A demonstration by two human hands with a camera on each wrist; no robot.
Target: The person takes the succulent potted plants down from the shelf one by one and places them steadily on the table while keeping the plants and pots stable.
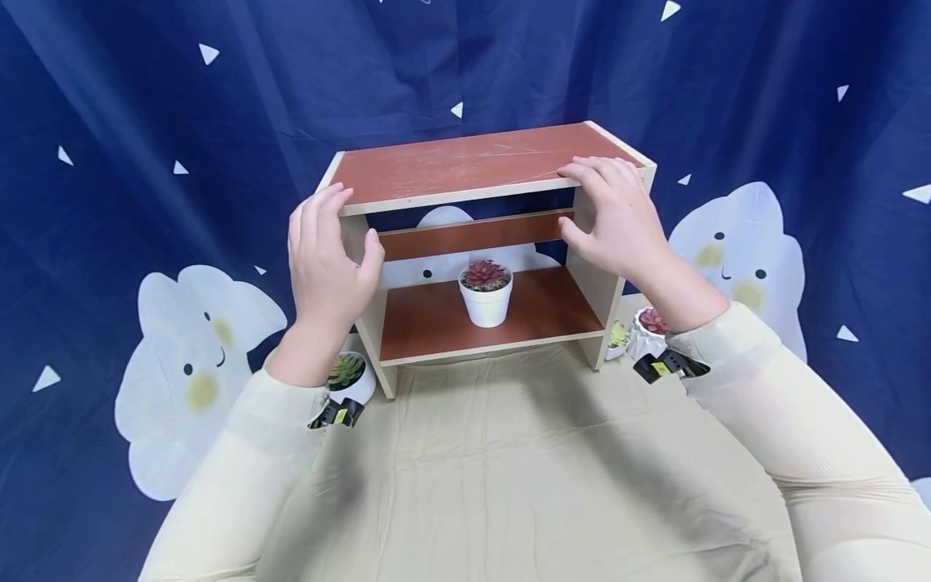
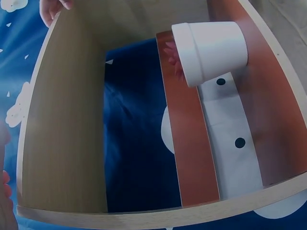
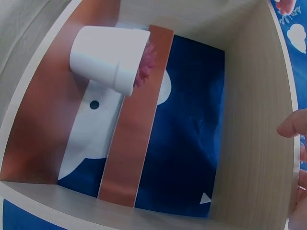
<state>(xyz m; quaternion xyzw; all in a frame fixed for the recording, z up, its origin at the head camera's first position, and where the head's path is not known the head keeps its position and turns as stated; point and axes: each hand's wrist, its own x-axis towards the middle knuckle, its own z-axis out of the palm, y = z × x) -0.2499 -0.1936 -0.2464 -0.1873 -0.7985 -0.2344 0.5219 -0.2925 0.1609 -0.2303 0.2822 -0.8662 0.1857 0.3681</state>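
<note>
A small two-level shelf with red-brown boards and pale edges stands upright on the cloth. On its lower board sits a white pot holding a dark red succulent. My left hand is at the shelf's top left front corner, fingers extended and thumb spread apart. At the top right front edge, the fingers of my right hand lie over the top board, with the thumb lower, in front of the opening. Both wrist views look into the shelf, where the pot appears sideways.
A white pot with a green succulent stands by the shelf's left side. To the right are a ribbed white pot with a red succulent and a smaller light green plant. A dark blue curtain hangs behind; beige cloth covers the table.
</note>
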